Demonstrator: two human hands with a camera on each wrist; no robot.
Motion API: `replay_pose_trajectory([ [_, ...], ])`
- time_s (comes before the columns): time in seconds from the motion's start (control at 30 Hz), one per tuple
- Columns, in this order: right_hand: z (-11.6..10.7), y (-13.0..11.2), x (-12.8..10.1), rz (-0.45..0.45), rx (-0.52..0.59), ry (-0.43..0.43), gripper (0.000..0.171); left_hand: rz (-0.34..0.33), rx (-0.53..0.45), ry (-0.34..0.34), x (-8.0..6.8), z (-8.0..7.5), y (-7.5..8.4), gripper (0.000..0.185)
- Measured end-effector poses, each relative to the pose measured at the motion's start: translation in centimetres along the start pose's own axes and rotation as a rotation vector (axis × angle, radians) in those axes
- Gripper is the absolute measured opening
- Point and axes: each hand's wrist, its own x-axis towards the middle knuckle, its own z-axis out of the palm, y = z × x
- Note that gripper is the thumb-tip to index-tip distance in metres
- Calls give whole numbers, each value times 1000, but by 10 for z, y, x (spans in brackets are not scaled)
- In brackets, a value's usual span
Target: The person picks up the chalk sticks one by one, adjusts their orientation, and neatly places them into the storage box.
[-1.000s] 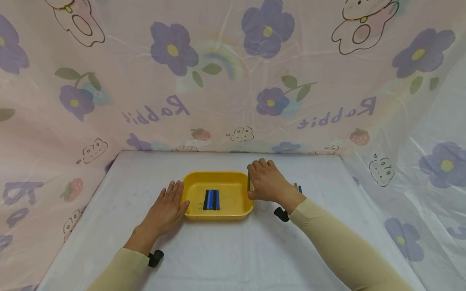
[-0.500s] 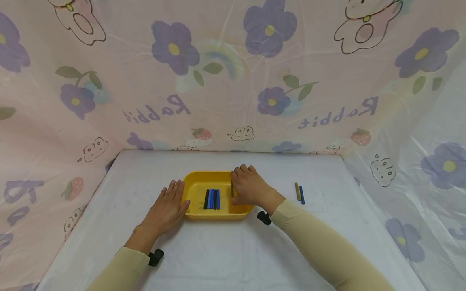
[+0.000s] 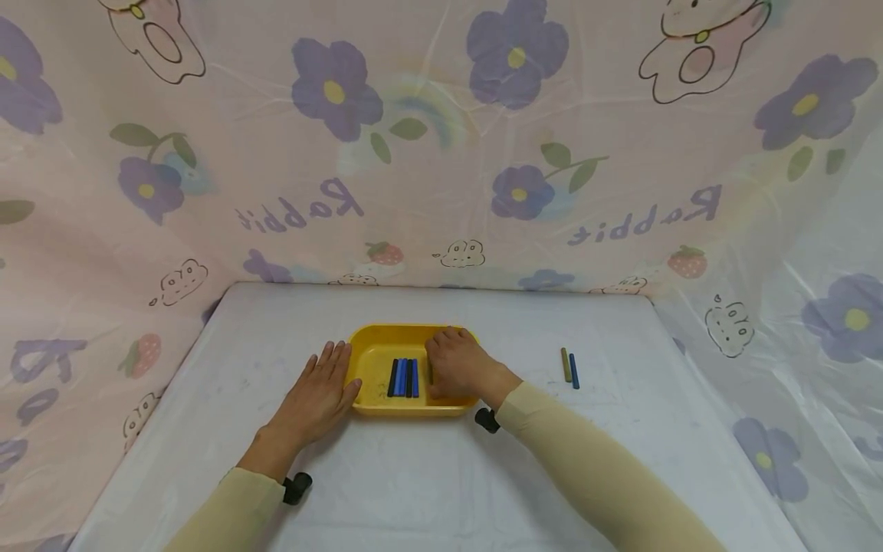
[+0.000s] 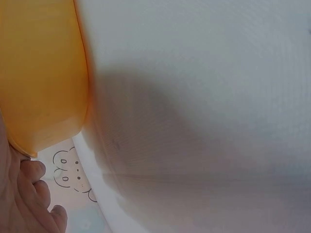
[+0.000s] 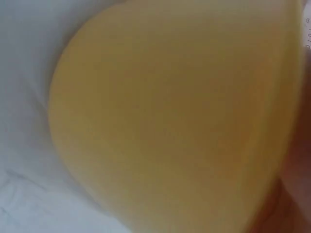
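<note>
A yellow tray [image 3: 379,331] lies on the white-covered table. My left hand [image 3: 313,399] rests against its left end, fingers extended and thumb at the rim; the left wrist view shows the tray's side [image 4: 43,68] beside those fingers. Inside the tray, several dark and blue sticks [image 3: 403,378] lie side by side. My right hand [image 3: 458,364] reaches over the right end into the tray, just right of that row, and pinches a thin olive-green stick [image 3: 431,373] between thumb and fingers, mostly hidden by the hand. The right wrist view is filled by the tray's outer wall [image 5: 160,116].
To the right on the table [image 3: 441,483] lie an olive-yellow stick [image 3: 566,365] and a dark blue stick [image 3: 574,371], close together. A flower-and-rabbit printed sheet [image 3: 414,192] rises behind and at both sides. Each wrist carries a small black camera [image 3: 487,420].
My right hand has moved left with the olive-green stick, from the tray's right rim to low inside beside the row. The left hand has stayed in place.
</note>
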Motion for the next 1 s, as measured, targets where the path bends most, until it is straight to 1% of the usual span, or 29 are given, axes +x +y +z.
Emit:
replay_pose_trajectory([
  [0.27, 10, -6, 5, -9, -63, -18, 71, 0, 7, 3, 0, 1, 0, 74],
  [0.5, 14, -7, 8, -18, -33, -16, 65, -5, 2, -2, 0, 0, 1, 74],
  [0.63, 16, -9, 9, -29, -39, -13, 68, -6, 1, -3, 0, 1, 0, 74],
  [1.0, 22, -12, 12, -23, -46, -13, 73, -5, 2, 3, 0, 0, 0, 73],
])
